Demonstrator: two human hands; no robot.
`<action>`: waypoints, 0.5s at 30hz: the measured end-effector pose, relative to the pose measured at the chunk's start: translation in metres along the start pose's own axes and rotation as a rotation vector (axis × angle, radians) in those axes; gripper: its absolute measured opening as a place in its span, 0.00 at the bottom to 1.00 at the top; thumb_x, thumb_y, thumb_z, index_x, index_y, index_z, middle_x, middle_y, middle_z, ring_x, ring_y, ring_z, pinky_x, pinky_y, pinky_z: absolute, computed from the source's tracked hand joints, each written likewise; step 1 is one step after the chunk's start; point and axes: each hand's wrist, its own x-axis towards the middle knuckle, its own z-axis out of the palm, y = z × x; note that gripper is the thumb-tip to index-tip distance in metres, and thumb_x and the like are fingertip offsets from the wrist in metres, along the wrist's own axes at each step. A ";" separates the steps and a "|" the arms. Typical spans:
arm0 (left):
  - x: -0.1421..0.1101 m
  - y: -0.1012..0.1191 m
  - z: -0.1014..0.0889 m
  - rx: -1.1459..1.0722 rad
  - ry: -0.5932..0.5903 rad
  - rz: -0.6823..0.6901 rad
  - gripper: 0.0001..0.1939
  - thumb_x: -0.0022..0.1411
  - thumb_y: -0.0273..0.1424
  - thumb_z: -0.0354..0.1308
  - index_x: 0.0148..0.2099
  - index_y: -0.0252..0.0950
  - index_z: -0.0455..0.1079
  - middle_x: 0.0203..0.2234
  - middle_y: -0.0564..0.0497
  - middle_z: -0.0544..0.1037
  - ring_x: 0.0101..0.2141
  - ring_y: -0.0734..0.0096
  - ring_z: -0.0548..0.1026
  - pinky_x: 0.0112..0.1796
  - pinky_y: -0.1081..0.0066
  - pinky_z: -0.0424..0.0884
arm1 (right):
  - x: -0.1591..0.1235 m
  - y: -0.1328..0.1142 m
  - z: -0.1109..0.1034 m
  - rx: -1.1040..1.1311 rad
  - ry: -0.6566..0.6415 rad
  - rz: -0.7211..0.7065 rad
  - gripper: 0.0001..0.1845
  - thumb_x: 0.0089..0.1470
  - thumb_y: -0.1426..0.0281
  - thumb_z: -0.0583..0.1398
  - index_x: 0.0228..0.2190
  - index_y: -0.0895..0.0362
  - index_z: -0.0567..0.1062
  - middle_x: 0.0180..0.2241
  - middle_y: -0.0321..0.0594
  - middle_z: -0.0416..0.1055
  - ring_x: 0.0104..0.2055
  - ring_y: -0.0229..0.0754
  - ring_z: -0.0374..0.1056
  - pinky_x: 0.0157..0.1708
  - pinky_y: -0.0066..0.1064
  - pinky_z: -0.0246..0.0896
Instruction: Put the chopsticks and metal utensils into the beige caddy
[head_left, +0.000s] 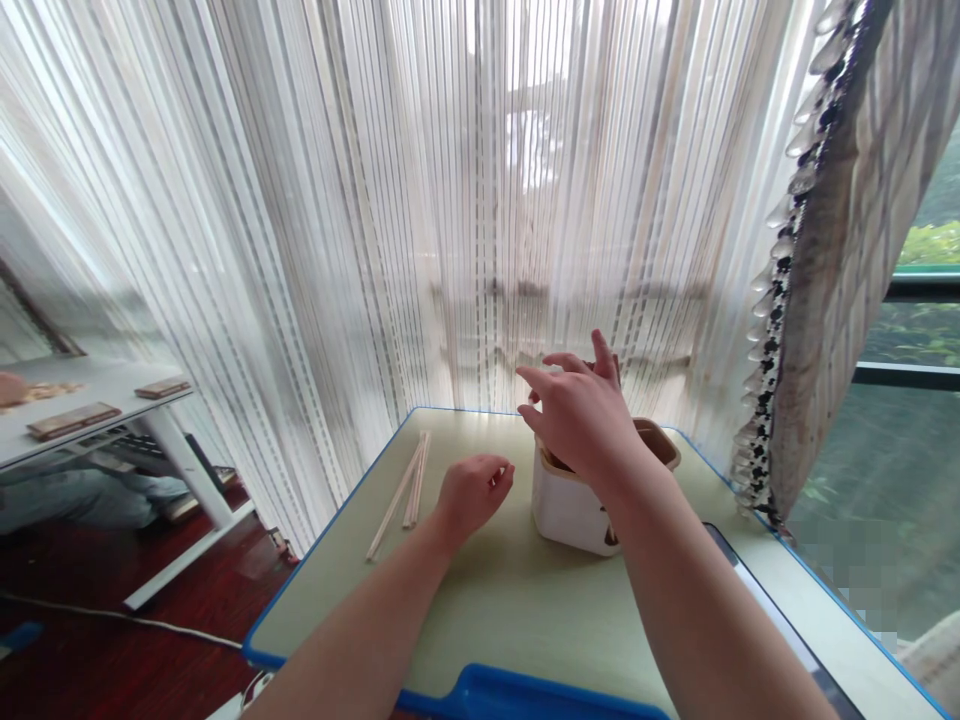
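My right hand (581,415) is above a white container (570,510) with a brown rim, its fingers spread and nothing visible between them. It hides much of the container's top, and a small dark brown edge shows behind the fingers. My left hand (474,493) rests at the table's middle, left of the container, with its fingers curled in; I see nothing sticking out of it. Several thin pale wooden sticks (409,490), like chopsticks, lie on the table to the left of that hand, apart from it.
The pale green table (525,600) has a blue edge and a blue tray-like part (540,692) in front. A flat dark-edged device (780,610) lies at the right. Sheer curtains (375,200) hang behind. At far left, another person's hand (11,388) is at a white table (105,380).
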 end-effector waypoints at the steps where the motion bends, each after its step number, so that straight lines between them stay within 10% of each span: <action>1: 0.000 0.000 0.000 0.014 -0.001 0.003 0.14 0.62 0.34 0.47 0.28 0.36 0.69 0.20 0.52 0.73 0.22 0.75 0.69 0.27 0.74 0.61 | -0.001 0.001 0.001 0.006 -0.008 0.001 0.13 0.49 0.71 0.56 0.38 0.53 0.75 0.26 0.37 0.75 0.51 0.47 0.64 0.59 0.54 0.26; 15: -0.001 -0.004 -0.001 0.028 0.017 0.010 0.16 0.63 0.34 0.46 0.28 0.36 0.69 0.20 0.52 0.73 0.23 0.76 0.67 0.27 0.74 0.58 | -0.007 0.008 -0.007 0.048 -0.033 -0.031 0.09 0.48 0.72 0.57 0.28 0.50 0.78 0.25 0.36 0.75 0.51 0.49 0.63 0.58 0.59 0.19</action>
